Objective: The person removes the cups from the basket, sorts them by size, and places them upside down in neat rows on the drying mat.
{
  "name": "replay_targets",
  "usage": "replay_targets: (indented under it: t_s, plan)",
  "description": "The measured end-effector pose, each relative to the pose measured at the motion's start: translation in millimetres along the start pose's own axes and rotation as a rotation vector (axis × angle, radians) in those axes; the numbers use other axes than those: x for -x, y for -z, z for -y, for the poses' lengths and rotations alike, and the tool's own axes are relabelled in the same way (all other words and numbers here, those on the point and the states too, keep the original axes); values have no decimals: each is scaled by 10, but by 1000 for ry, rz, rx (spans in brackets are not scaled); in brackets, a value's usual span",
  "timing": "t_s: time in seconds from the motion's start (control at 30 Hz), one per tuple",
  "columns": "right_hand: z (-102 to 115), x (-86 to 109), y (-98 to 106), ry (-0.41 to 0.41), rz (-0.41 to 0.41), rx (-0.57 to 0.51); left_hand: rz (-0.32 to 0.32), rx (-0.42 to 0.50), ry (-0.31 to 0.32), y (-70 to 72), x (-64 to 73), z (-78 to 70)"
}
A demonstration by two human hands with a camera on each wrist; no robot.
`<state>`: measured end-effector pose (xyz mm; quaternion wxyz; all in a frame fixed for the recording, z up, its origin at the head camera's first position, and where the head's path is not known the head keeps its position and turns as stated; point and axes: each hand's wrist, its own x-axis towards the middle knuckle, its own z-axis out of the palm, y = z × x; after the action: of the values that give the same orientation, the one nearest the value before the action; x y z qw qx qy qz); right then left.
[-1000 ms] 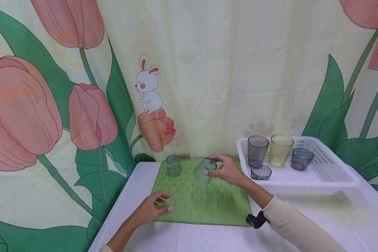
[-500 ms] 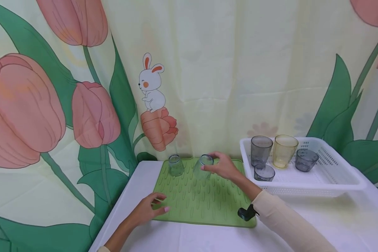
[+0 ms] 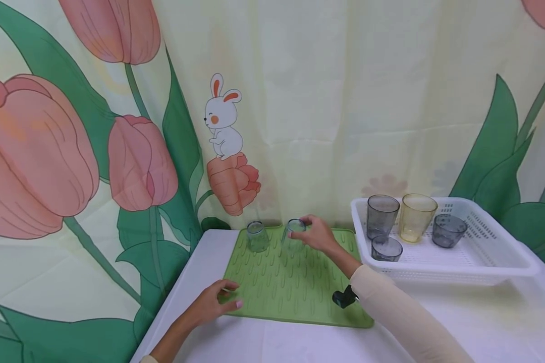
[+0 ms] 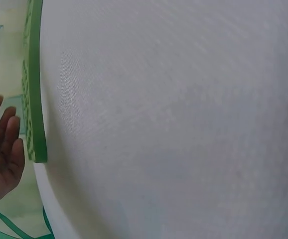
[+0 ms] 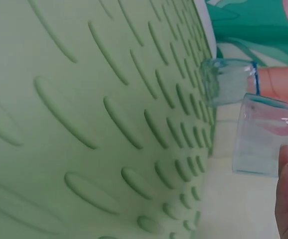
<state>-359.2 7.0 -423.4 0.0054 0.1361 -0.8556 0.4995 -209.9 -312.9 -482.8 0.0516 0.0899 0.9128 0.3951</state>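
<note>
"Who is where, from the left?"

"A person's left hand (image 3: pixel 211 302), thumb and loosely bent fingers spread wide apart, at the near left edge of a green ridged drying mat (image 3: pixel 290 297) on a white-covered worktop (image 3: pixel 309 348). Whether it touches the mat, I cannot tell. Behind it, a curtain (image 3: pixel 300 75) printed with tulips and a white rabbit."

"And the glassware?"

"On the mat's far left, a standing clear tumbler (image 3: pixel 257 237), narrow end up. Just to its right, a held clear tumbler (image 5: pixel 261 139), slightly tilted, just above the mat's far part and apart from it. The right hand (image 3: pixel 318 236) pinches it between thumb and fingers; a beige sleeve (image 3: pixel 404 312) covers that forearm."

"Far right?"

"A white perforated basket (image 3: pixel 458 270), beside the mat. Inside, from left: a tall gray tumbler (image 3: pixel 382 217), a low gray glass (image 3: pixel 387 249) in front of it, an amber tumbler (image 3: pixel 416 219) and a short gray glass (image 3: pixel 448 232), all mouth up."
</note>
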Motion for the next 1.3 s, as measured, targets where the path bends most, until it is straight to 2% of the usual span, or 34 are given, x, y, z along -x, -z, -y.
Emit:
replay_targets:
  t_s: [0.2,0.43,0.57,0.97,1.3]
  plan:
    - [-81,-142,-103,-12,-18,37,-2,4,17,-5,12,11]
    - [-154,-246,-241,-50,9,79,-1,-3,31,-37,30,55]
    - [-182,-291,-293,-65,-2,124,7,-3,38,-43,27,82]
    - [-218,-381,-310,-100,19,153,-6,-33,39,-26,36,56]
    - [-196,-388,-311,-80,42,189,3,-83,26,-15,22,80]
